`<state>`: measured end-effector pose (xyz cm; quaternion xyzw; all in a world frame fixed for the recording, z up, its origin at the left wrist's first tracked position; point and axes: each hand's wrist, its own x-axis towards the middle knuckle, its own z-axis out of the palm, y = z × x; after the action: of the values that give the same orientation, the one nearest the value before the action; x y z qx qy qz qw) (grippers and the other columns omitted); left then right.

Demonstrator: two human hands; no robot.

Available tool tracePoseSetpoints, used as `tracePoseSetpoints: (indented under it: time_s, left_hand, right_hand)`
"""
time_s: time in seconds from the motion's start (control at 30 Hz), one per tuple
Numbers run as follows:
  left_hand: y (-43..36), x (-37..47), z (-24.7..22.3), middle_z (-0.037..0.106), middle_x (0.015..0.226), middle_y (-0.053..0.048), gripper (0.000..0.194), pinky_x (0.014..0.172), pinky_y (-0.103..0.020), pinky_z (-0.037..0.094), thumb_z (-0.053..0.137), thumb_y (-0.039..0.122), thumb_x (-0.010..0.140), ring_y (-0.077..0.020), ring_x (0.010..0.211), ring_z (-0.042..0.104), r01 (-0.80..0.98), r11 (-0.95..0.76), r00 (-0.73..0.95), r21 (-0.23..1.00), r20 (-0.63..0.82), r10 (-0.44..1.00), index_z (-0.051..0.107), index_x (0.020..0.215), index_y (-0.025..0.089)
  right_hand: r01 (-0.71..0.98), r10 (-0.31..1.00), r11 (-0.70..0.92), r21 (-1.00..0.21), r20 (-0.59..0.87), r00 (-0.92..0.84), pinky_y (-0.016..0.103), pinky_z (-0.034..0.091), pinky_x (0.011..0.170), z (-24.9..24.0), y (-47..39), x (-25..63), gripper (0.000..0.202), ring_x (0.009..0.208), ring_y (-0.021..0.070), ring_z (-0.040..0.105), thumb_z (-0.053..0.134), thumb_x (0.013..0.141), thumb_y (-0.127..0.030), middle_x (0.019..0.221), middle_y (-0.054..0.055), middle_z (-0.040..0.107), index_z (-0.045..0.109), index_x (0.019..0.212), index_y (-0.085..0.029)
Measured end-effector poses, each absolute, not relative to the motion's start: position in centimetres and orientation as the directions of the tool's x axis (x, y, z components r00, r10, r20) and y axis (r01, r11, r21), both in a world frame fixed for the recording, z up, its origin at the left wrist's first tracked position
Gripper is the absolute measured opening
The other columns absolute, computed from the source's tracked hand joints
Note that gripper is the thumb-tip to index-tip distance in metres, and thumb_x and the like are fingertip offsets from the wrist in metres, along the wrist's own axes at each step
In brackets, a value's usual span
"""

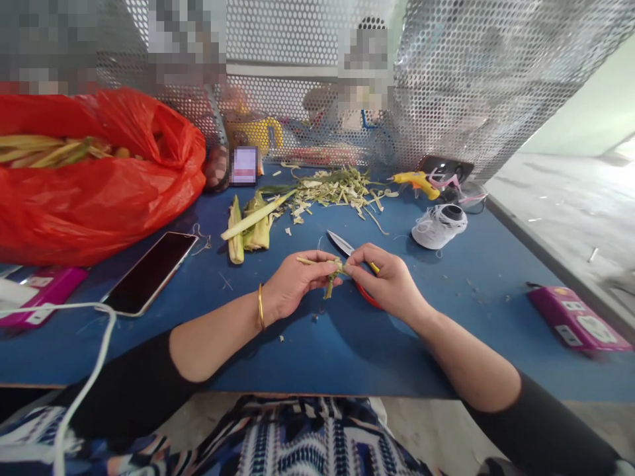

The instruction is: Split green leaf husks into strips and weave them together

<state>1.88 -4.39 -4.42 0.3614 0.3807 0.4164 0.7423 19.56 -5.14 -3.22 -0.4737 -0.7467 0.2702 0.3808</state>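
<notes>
Between my hands, above the blue table, is a small piece of folded green plant strips, with one thin end sticking out to the left and another hanging down. My left hand, with a gold bangle at the wrist, pinches it between thumb and fingers. The fingertips of my right hand are closed on its right side. Scissors with red and yellow handles lie under my right hand, blades pointing away to the left. Just beyond my left hand are cut pale-green stalks. Fingers hide much of the folded piece.
Shredded plant scraps lie at the back by a perforated metal screen. A red plastic bag of stalks and a phone are left; a white thread spool, yellow glue gun and purple box are right.
</notes>
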Motion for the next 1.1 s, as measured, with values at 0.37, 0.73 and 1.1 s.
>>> tracePoseSetpoints:
  time_s: [0.37,0.73,1.1]
  left_hand:
    - [-3.8,1.6,-4.7,0.068,0.071,-0.001,0.024,0.069,-0.025,0.052,0.084,0.016,0.056,-0.0094,0.064,0.063,-0.384,0.381,0.278,0.841,-0.288,0.917,0.071,0.076,0.012]
    - [-3.9,1.4,-4.4,0.070,0.076,-0.002,0.021,0.074,-0.026,0.050,0.084,0.018,0.054,-0.0101,0.071,0.061,-0.377,0.314,0.243,0.871,-0.234,0.941,0.073,0.071,0.015]
    - [-3.0,0.8,-4.2,0.068,0.069,0.001,0.025,0.070,-0.027,0.052,0.083,0.025,0.059,-0.0134,0.070,0.067,-0.379,0.247,0.121,0.892,-0.216,0.969,0.064,0.073,0.017]
  right_hand:
    - [0.440,0.875,0.311,-0.842,0.072,-0.479,0.023,0.037,0.054,-1.2,-5.0,21.1,0.023,0.055,0.0093,0.044,0.060,0.082,-0.037,0.058,-0.004,0.052,0.057,0.069,-0.018]
    - [0.622,0.990,0.086,-0.778,0.136,0.033,0.034,0.050,0.076,-1.0,-2.3,23.3,0.032,0.081,0.0215,0.068,0.057,0.081,-0.043,0.087,0.007,0.070,0.064,0.100,-0.019]
    - [0.960,0.951,0.253,0.120,-0.213,-0.224,0.031,0.041,0.066,-1.4,-5.0,21.2,0.057,0.091,0.0282,0.067,0.051,0.076,-0.013,0.108,0.020,0.066,0.047,0.132,-0.010]
